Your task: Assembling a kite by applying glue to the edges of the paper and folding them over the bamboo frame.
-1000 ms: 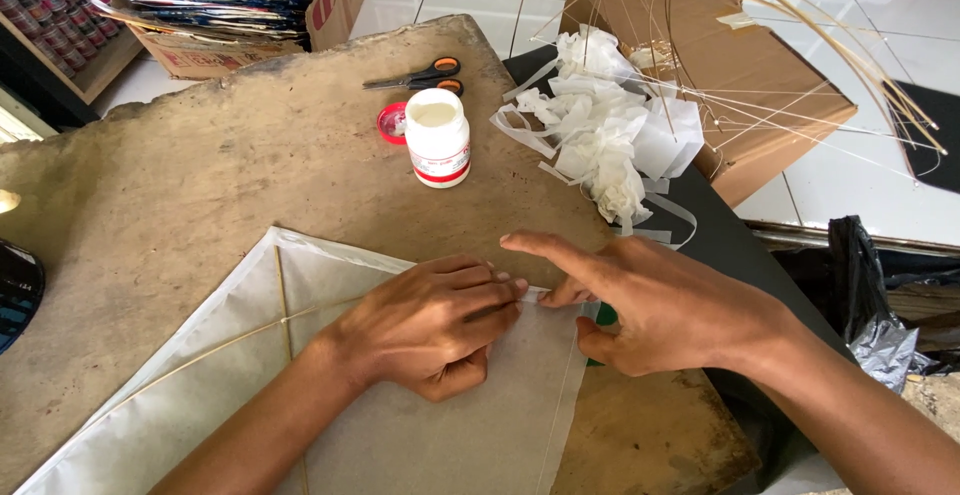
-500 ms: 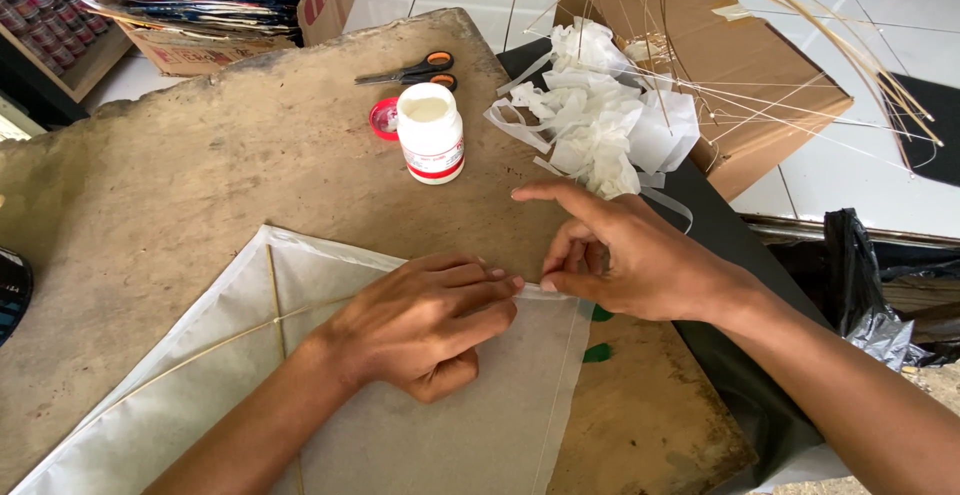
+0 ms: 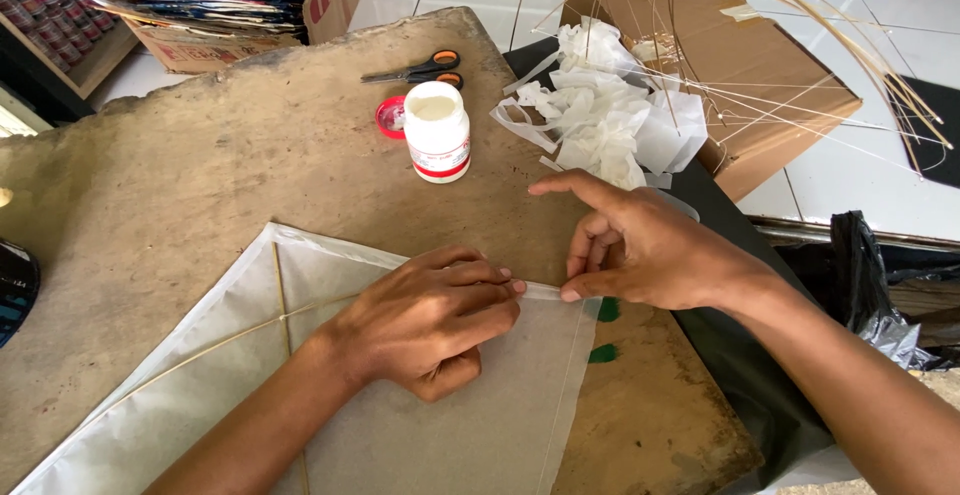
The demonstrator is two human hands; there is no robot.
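Your right hand (image 3: pixel 650 250) has slid outward along the folded top edge of the thin white paper kite sheet (image 3: pixel 480 425) and now pinches that fold between thumb and fingertips near the right corner, uncovering two small green marks (image 3: pixel 606 330) on the worn brown worktop (image 3: pixel 200 175). Your left hand (image 3: pixel 430 315) has stayed flat, pressing the fold beside it, so the hem looks pressed down up to your fingers, with the corner left to smooth.

Close head view down onto worktable (image 3: pixel 200 195)
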